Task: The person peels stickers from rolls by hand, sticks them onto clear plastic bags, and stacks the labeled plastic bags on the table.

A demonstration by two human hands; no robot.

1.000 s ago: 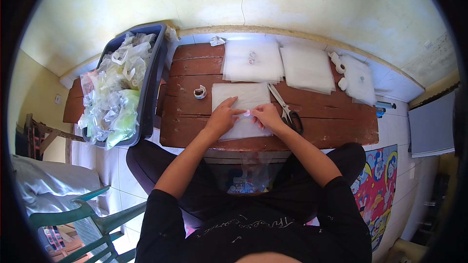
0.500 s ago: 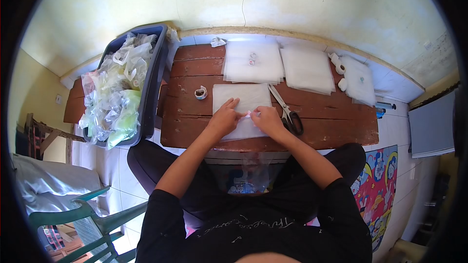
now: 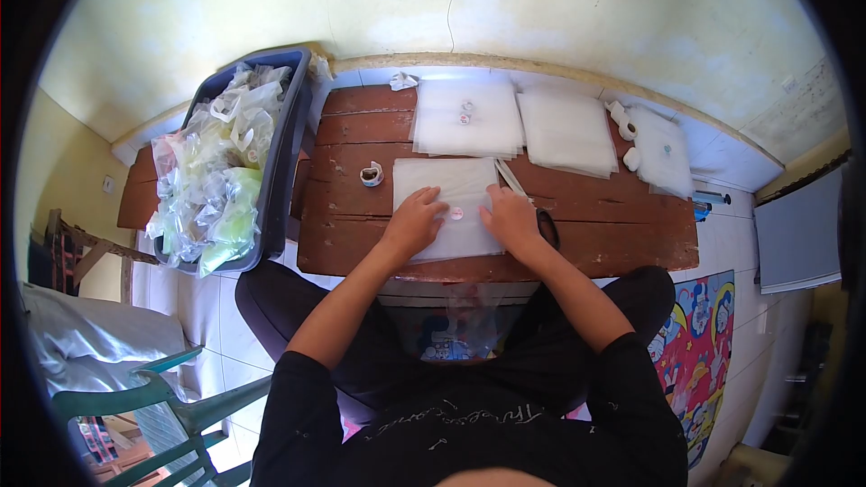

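A stack of clear plastic sheets or bags (image 3: 460,179) lies on the brown wooden table, with a small round pinkish sticker (image 3: 456,214) near its middle. My left hand (image 3: 416,222) rests on the stack's left part, fingers apart and holding nothing. On the right part lies my right hand (image 3: 511,217), also open, partly covering the scissors (image 3: 548,228). A small sticker roll (image 3: 371,174) stands left of the stack.
Further plastic stacks (image 3: 467,131) (image 3: 566,129) (image 3: 661,149) lie along the wall side of the table (image 3: 356,234). White rolls (image 3: 627,130) sit between two of them. A dark tub (image 3: 293,108) full of filled bags stands left; a green chair (image 3: 194,410) is lower left.
My right hand has let go of the sticker and moved right, partly over the scissors. The sticker now lies uncovered on the stack. My left hand has drawn back slightly from it.
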